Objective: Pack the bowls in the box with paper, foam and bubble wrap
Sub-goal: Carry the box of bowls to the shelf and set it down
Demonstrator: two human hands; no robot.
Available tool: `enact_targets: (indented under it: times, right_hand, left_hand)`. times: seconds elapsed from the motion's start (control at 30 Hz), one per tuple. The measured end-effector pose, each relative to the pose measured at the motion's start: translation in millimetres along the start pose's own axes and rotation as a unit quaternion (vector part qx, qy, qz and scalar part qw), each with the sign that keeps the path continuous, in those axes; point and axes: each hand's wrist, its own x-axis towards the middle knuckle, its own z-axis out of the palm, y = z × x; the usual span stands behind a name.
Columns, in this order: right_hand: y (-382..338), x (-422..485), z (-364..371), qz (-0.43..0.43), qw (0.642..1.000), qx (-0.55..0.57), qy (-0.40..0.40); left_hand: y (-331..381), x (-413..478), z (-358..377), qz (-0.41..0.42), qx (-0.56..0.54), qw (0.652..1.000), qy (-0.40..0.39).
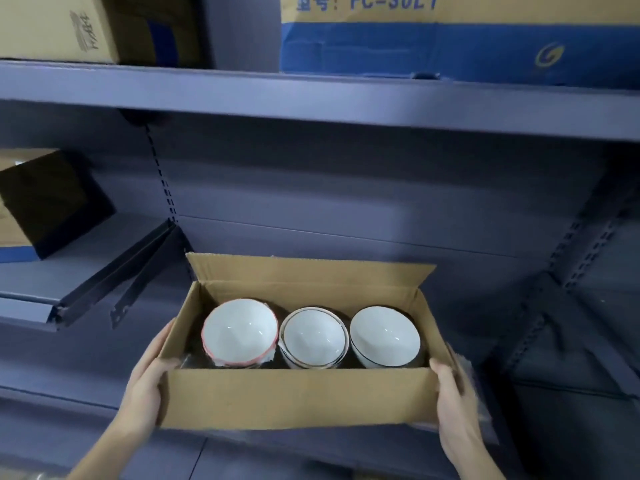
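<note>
Head view, left hand (152, 379) and right hand (450, 400) clasping opposite ends of an open cardboard box (298, 396), three white bowls (313, 337) side by side inside, leftmost pink-rimmed, all tilted toward the camera, blue-grey shelving (311, 98) behind.

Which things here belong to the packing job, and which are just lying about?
Job: cardboard box, held at its ends by left hand and right hand; pink-rimmed bowl, gold-rimmed bowl, dark-rimmed bowl inside.
Lying about: shelf, blue-printed carton above, dark carton at left.
</note>
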Motion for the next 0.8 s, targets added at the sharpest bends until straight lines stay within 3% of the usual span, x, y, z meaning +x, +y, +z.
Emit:
enact_targets:
  times: [0.5,0.8]
  right_hand:
    - [116,54,78,0.002,0.997,-0.053,0.064]
    - [171,57,120,0.001,0.996,-0.037,0.082]
  left_hand:
    - [-127,137,-15,-0.044,0.005,0.998,-0.041]
    - [-192,161,-48,-0.042,0.018,0.999,-0.020]
